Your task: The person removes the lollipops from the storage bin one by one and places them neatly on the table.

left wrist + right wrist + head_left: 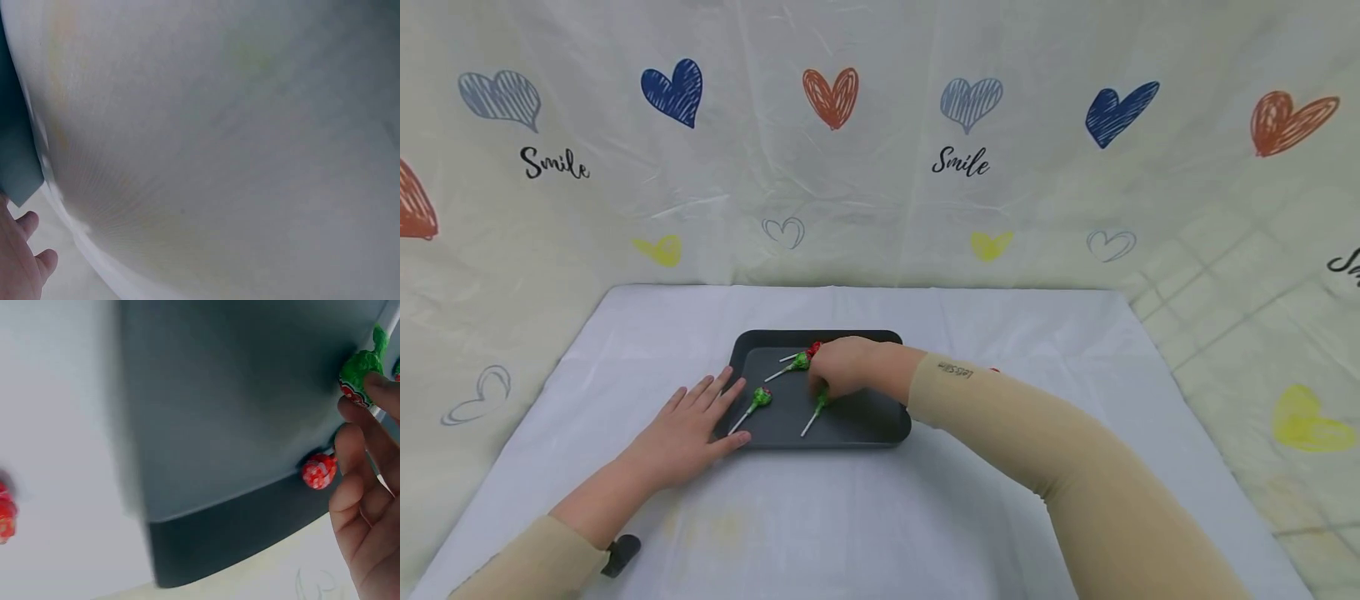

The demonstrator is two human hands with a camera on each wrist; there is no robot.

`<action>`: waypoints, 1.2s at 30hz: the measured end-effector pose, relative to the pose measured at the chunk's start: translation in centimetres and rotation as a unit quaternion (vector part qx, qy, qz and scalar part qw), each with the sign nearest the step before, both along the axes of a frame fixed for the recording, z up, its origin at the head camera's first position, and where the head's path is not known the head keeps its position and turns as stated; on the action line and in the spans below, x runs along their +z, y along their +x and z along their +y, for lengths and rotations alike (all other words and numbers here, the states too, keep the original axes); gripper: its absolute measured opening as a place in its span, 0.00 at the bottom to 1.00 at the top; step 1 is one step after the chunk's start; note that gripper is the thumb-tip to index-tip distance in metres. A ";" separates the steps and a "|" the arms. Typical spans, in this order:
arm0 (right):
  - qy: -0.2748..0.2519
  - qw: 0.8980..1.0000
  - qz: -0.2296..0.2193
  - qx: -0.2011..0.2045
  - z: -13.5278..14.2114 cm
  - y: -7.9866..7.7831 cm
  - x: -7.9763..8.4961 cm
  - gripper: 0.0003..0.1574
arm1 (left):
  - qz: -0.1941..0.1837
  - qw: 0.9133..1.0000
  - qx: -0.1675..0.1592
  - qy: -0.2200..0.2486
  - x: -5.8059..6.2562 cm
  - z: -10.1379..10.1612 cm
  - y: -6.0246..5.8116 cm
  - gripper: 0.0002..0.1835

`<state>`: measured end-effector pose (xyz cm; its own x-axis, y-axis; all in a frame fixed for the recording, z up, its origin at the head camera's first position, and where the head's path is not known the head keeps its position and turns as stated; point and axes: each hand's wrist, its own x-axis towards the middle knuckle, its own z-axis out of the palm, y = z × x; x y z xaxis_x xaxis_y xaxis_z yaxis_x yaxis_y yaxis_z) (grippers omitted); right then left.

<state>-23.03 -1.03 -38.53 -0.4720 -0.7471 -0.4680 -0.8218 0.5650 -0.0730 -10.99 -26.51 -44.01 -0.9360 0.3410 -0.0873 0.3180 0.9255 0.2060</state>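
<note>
A dark grey tray (pixel 865 427) lies on the white cloth. Over it, my right hand (pixel 846 367) pinches a green-wrapped lollipop (pixel 359 374) between thumb and finger, its white stick slanting toward the tray's front in the head view. Two more green lollipops, one at the left (pixel 762 397) and one farther back (pixel 801 362), lie on the tray. Behind them is a red lollipop (pixel 815 347), partly covered by the right hand. With fingers spread, my left hand (pixel 688 437) rests at the tray's left edge; only part of it shows in the left wrist view.
Another red lollipop (pixel 6 515) lies on the cloth outside the tray, mostly hidden behind the right sleeve in the head view. The white-covered table (pixel 1000 517) meets a curtain (pixel 887 183) printed with hearts at its back edge.
</note>
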 end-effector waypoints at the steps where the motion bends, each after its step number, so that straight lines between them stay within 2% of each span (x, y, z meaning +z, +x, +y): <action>1: -0.002 1.000 -0.003 -0.003 0.2 -0.1 0.0 0.18 | 0.000 1.000 0.000 -0.001 0.0 0.0 0.0 0.48; 8: -0.012 0.999 -0.028 -0.019 1.6 -0.3 -0.3 0.22 | -0.001 1.000 0.003 -0.003 -0.2 -0.1 0.0 0.48; 16: -0.038 0.999 -0.018 -0.001 2.3 -0.4 0.1 0.26 | -0.001 1.000 0.003 -0.003 -0.1 -0.2 0.0 0.49; 24: -0.044 0.998 -0.031 -0.026 2.4 -0.7 1.2 0.21 | -0.005 1.000 0.006 -0.004 -0.2 -0.2 -0.1 0.48; 36: -0.028 0.999 -0.029 -0.032 2.3 -0.9 0.1 0.21 | 0.008 1.000 0.000 0.008 -0.4 0.0 0.0 0.48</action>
